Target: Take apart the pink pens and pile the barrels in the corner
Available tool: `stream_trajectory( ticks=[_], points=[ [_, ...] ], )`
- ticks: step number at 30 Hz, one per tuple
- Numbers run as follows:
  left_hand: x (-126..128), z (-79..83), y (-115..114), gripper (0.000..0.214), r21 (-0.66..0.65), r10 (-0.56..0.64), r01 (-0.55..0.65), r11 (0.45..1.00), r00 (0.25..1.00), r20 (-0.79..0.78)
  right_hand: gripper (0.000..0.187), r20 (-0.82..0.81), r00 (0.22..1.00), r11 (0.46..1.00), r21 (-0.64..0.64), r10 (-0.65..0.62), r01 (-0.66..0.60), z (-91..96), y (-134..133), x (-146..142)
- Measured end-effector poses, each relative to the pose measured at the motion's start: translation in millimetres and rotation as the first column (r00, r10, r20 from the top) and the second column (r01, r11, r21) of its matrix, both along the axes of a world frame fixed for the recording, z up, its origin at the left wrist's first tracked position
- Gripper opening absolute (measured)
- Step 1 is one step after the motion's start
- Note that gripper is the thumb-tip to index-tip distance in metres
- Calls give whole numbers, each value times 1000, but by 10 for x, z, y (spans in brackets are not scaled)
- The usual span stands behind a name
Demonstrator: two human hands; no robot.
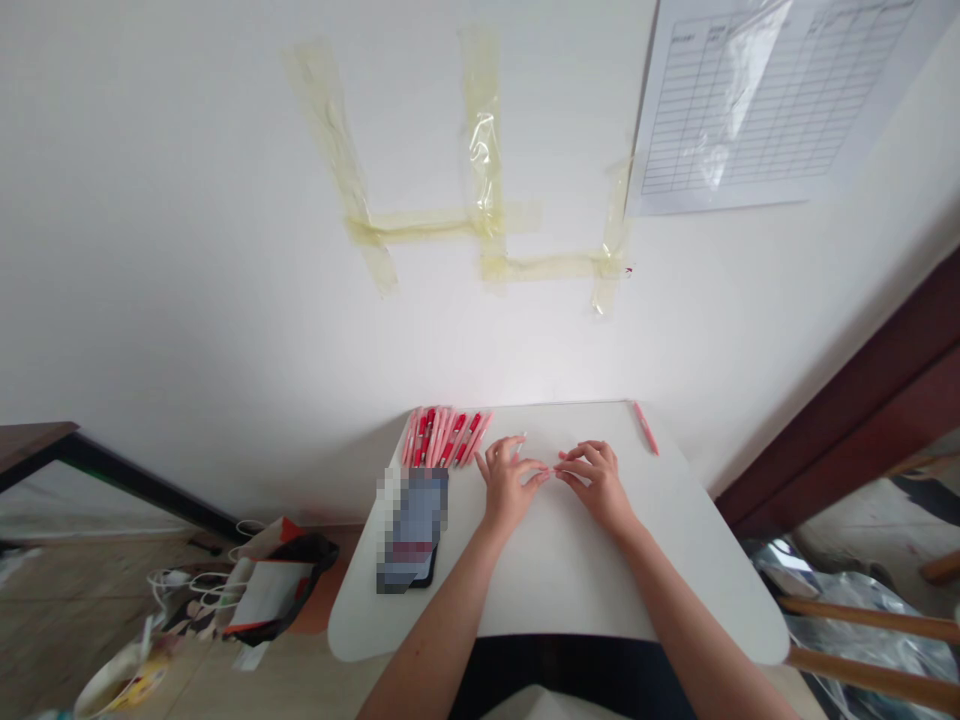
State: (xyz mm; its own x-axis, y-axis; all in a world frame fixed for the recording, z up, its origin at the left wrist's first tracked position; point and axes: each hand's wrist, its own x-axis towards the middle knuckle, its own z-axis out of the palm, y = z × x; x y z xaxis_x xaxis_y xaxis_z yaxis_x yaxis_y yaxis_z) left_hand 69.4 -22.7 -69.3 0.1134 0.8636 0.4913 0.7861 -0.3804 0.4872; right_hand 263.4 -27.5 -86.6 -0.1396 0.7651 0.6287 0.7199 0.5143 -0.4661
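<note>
Over the middle of the white table [570, 580], my left hand [510, 488] and my right hand [598, 485] face each other with fingertips almost meeting. Thumb and forefinger of each are pinched on a thin pink piece [553, 470] that looks like part of a pen; the fingers cover most of it. A small clear-and-white bit [522, 440] shows by the left fingers; I cannot tell if it is held. At the back left lies a row of pink and red pens [448, 438], some apparently in clear wrappers. A single pink pen [645, 428] rests at the back right.
A blurred-out phone-like object [414, 530] lies on the table's left side. Behind the table rises a white wall with yellowed tape [427, 226] and a printed sheet [757, 110]. Bags [274, 585] and cables crowd the floor at left; wooden bars [870, 615] stand at right.
</note>
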Motion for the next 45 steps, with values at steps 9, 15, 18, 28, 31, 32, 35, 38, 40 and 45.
stream_trajectory(
  ticks=[9,15,18,28,31,32,35,38,40,45],
  points=[
    [26,-6,-1,3,-24,-32,33,999,999,32,16,42,999,999,25,-26,25,-14,-4,-33],
    [46,-4,-16,5,-13,-40,40,999,998,49,18,33,998,999,29,-47,46,-39,0,-64],
    [50,-6,-14,6,-5,-40,41,999,997,61,19,29,998,998,30,-50,49,-39,-2,-73],
    [42,-21,-3,3,9,-48,47,999,998,41,19,30,999,998,40,-45,44,-24,-3,-77],
    [39,-22,-4,2,6,-52,52,999,997,54,19,18,998,998,39,-53,52,-26,-9,-82],
    [39,-24,-4,2,10,-53,52,999,997,59,19,16,998,998,39,-55,54,-29,-10,-83],
    [42,-34,-4,4,28,-53,52,998,996,69,20,11,999,998,39,-51,51,-39,-7,-83],
    [47,-41,-5,5,42,-46,43,998,996,72,21,2,999,998,36,-49,49,-45,2,-83],
    [51,-35,-6,4,39,-40,37,999,996,74,20,-3,999,998,30,-52,53,-39,4,-87],
    [54,-1,-7,7,12,-21,19,1000,994,106,18,11,997,997,13,-72,72,4,-23,-102]
  ],
)
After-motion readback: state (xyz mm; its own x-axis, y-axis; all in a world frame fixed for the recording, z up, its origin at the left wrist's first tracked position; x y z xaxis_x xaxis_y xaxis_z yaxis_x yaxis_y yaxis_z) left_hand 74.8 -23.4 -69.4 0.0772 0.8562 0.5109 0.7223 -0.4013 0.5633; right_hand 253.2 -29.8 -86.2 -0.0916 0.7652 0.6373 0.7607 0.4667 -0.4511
